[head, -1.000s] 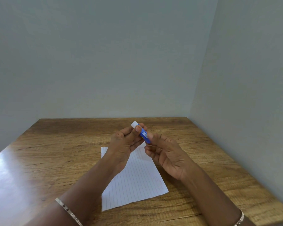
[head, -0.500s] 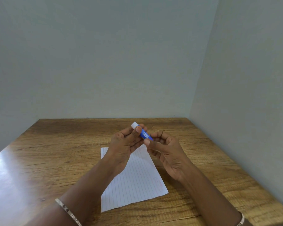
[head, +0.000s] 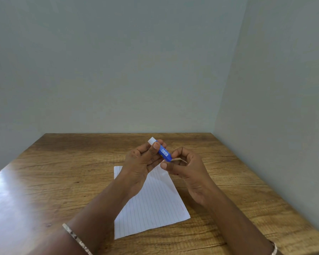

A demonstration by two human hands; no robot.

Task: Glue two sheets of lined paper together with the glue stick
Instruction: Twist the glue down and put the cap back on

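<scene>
Pale walls corner a wooden desk (head: 44, 181): above lined paper (head: 155, 205), left hand (head: 142, 161) grips the glue stick (head: 163, 151); right hand (head: 188, 168), loosely curled and empty, seems poised to uncap it.

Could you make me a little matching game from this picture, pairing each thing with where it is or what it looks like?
Things:
1. glue stick
2. lined paper
3. table
4. left hand

Descriptions:
A. wooden, with a shiny glare at one side
B. lying flat under the hands
C. blue body with a white end, held in the air
D. fingers closed around the blue tube

Pairs: 1-C, 2-B, 3-A, 4-D
</scene>
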